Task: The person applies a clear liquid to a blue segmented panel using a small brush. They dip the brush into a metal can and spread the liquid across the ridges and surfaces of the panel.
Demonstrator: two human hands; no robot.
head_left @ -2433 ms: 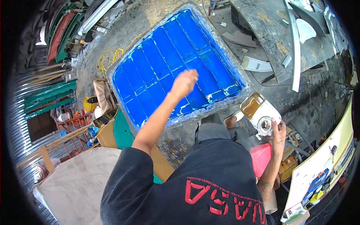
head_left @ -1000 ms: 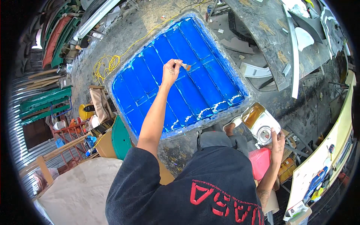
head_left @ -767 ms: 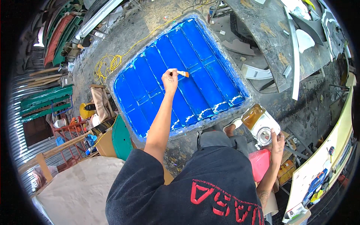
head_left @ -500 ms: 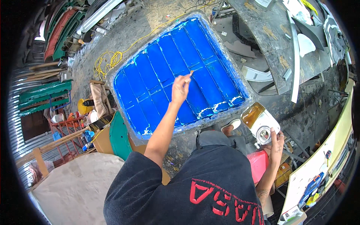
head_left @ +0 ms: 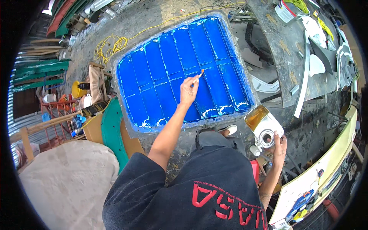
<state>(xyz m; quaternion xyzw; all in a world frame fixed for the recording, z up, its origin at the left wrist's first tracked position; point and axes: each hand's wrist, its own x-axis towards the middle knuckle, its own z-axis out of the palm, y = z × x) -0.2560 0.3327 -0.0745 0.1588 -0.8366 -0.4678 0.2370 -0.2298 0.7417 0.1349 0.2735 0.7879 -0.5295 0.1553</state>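
- currently, your black t-shirt (head_left: 172, 191) with red lettering fills the near middle.
- your right hand (head_left: 280, 147) grips a cut-open metal can (head_left: 267, 125) at its near corner, fingers curled over the edge; thumb placement cannot be told.
- amber liquid (head_left: 257, 117) lies in the can's opening.
- your left hand (head_left: 188, 91) pinches a slim paintbrush (head_left: 197, 78) between the fingertips, bristles pointing away from you.
- those bristles sit over the blue ribbed panel (head_left: 151, 63), right of its middle; contact cannot be verified.
- beyond the panel's left side, a yellow cord (head_left: 121, 41) lies coiled on the floor (head_left: 86, 50).
- at far right, a white tub (head_left: 285, 12) stands on a grey board (head_left: 281, 73).
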